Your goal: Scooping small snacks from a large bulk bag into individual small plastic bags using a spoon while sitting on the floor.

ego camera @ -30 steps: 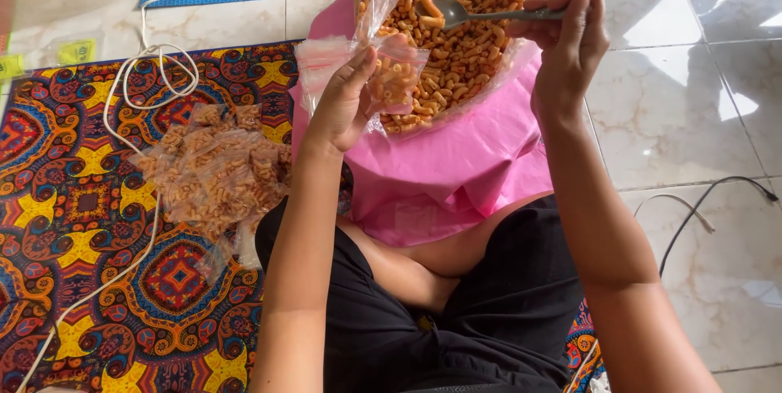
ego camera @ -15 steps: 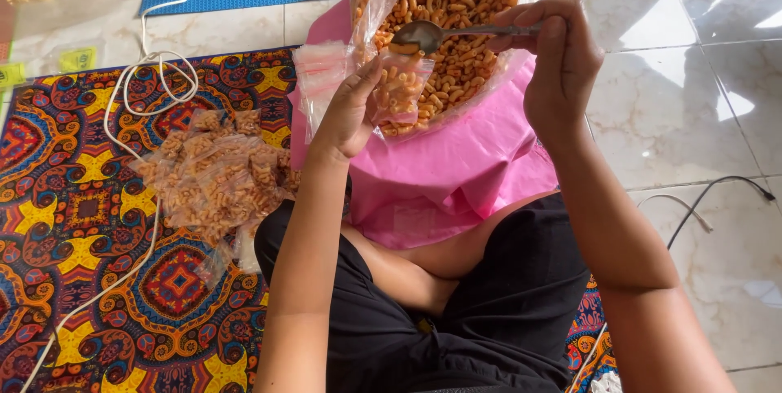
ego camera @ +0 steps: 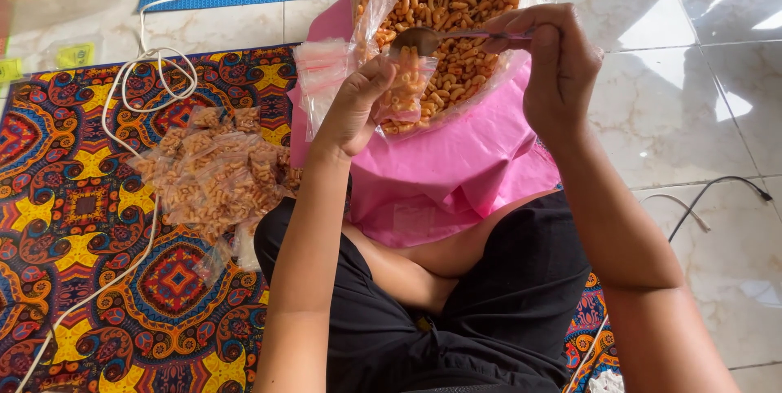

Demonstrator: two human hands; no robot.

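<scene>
Both arms reach forward from the body, bare from elbow to wrist, over the folded legs of the seated person. The left hand (ego camera: pixel 358 108) is raised with its back toward the camera, the wrist straight, the fingers curled and the thumb pressed against them in a pinch. The right hand (ego camera: pixel 554 67) is held a little higher and well apart from the left, its wrist bent inward, its fingers bunched together and closed in a light pinching grip.

Top edge cuts off the big macaroni bag (ego camera: pixel 456 2).
</scene>
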